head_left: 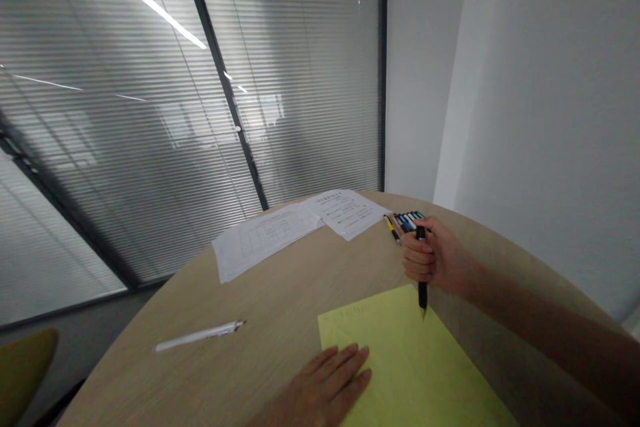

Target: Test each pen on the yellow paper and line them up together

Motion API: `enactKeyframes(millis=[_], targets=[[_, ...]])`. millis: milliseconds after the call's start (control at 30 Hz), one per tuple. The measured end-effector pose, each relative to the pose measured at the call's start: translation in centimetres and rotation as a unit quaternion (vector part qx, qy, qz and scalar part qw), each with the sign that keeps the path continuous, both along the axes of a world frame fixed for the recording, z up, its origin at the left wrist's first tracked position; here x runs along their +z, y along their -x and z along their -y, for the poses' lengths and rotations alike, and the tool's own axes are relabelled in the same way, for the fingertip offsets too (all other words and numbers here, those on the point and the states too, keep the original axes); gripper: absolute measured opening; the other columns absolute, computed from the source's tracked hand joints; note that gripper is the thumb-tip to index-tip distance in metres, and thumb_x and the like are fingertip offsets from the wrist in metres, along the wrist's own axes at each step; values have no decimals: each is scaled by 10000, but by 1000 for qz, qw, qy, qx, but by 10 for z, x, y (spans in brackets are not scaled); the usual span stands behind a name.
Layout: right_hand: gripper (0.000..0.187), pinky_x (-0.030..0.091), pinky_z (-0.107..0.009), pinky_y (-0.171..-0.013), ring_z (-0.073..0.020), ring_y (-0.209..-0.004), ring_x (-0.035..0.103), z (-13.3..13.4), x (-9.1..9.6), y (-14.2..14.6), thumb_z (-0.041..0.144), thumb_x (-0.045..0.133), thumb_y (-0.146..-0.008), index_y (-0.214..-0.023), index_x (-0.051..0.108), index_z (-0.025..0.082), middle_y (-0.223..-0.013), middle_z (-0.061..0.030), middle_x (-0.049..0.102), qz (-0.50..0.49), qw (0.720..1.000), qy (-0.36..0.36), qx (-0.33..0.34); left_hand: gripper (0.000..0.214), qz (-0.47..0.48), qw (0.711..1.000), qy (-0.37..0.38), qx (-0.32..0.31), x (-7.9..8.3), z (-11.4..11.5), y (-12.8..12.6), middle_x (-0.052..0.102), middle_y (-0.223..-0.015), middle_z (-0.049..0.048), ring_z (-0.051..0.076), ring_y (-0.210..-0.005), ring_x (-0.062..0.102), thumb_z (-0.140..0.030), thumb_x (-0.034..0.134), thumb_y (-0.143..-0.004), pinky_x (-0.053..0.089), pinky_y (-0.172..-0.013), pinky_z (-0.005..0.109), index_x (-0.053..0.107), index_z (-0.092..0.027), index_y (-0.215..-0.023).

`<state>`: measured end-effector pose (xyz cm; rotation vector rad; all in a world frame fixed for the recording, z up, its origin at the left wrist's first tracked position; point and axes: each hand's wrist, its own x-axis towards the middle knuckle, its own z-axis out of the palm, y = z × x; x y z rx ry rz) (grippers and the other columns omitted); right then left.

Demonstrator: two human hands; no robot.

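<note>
A sheet of yellow paper (pixel 400 360) lies on the table at the bottom of the view. My left hand (pixel 333 380) rests flat on its left edge, fingers stretched out and holding nothing. Above the sheet's far right corner, my right hand (pixel 430 253) is wrapped in a fist round a black pen (pixel 423 295). The pen is nearly upright with its tip pointing down; whether the tip touches the paper I cannot tell. Just beyond my right hand lies a row of several pens (pixel 407 220), partly hidden by the fingers.
Printed white sheets (pixel 270 237) lie at the far side of the round wooden table (pixel 270 300). A white pen (pixel 200 335) lies to the left. Glass partitions with blinds (pixel 310 80) and a white wall (pixel 540 113) stand behind. A yellow chair back (pixel 25 373) shows at lower left.
</note>
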<state>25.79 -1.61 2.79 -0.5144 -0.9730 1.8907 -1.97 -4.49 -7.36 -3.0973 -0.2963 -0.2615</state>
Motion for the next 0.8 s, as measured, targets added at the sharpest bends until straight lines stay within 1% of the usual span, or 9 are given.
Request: enactKeyframes(millis=[100, 200, 333, 400, 500, 533, 667, 733, 800], targets=[[467, 162, -174, -278, -48, -278, 108, 0, 0, 0, 503, 287, -764, -409, 260, 201, -331, 91, 127, 5, 1000, -11, -20, 496, -4, 1000, -2, 0, -3, -1, 0, 293, -1354, 111, 220, -1233, 266, -262, 332, -896, 303, -972, 360, 133, -188, -1344], [422, 159, -154, -280, -37, -276, 146, 1, 0, 3, 530, 363, -760, -521, 408, 184, -359, 97, 212, 35, 996, -34, -70, 500, 1, 1000, -13, -3, -7, -2, 0, 293, -1352, 120, 227, -1235, 260, -254, 319, -899, 304, -969, 367, 110, -179, -1347], [137, 109, -141, -256, -10, -244, 154, 0, -4, 6, 304, 539, -710, -689, 509, 172, -393, 103, 358, 65, 988, -47, -129, 509, -3, 1000, -12, 1, -5, -1, -1, 297, -1350, 126, 236, -1232, 264, -271, 323, -897, 318, -959, 372, 106, -176, -1347], [57, 170, -140, -259, -14, -250, 240, -4, -9, 7, 215, 525, -702, -719, 535, 162, -425, 78, 443, 58, 984, -28, -164, 510, -11, 1000, -4, 7, -3, 1, -1, 288, -1353, 127, 237, -1233, 262, -286, 326, -895, 318, -959, 374, 116, -173, -1346], [156, 370, -171, -378, -63, -408, 484, -12, -18, 8, 245, 449, -754, -713, 562, 146, -558, -4, 570, 42, 978, 34, -200, 496, -9, 1000, 2, 11, -2, 2, -2, 291, -1353, 126, 237, -1231, 267, -273, 324, -895, 314, -961, 377, 136, -166, -1341], [234, 399, -191, -415, -82, -457, 520, -14, -22, 8, 298, 412, -780, -690, 563, 145, -571, -22, 579, 50, 977, 54, -202, 490, -5, 1000, 3, 13, -3, 2, -2, 296, -1351, 124, 236, -1229, 274, -264, 327, -894, 314, -962, 378, 145, -168, -1339], [561, 289, -205, -322, -90, -320, 414, -21, -38, 6, 582, 225, -789, -600, 544, 161, -389, 4, 470, 140, 974, 53, -170, 488, -1, 1000, 5, 28, -8, 1, -3, 297, -1352, 118, 237, -1225, 282, -277, 346, -889, 319, -959, 379, 171, -175, -1333], [585, 270, -205, -322, -90, -316, 408, -20, -45, 6, 623, 226, -766, -627, 553, 158, -392, 1, 481, 172, 972, 24, -156, 497, -1, 999, 6, 32, -9, 1, -3, 282, -1357, 124, 245, -1228, 274, -303, 349, -886, 319, -958, 385, 178, -165, -1332], [497, 307, -206, -359, -98, -387, 466, -18, -49, 7, 593, 343, -744, -690, 564, 151, -480, -17, 545, 196, 969, -1, -152, 497, -1, 999, 4, 37, -10, 1, -3, 273, -1360, 129, 249, -1230, 267, -306, 346, -886, 314, -960, 391, 182, -157, -1331]])
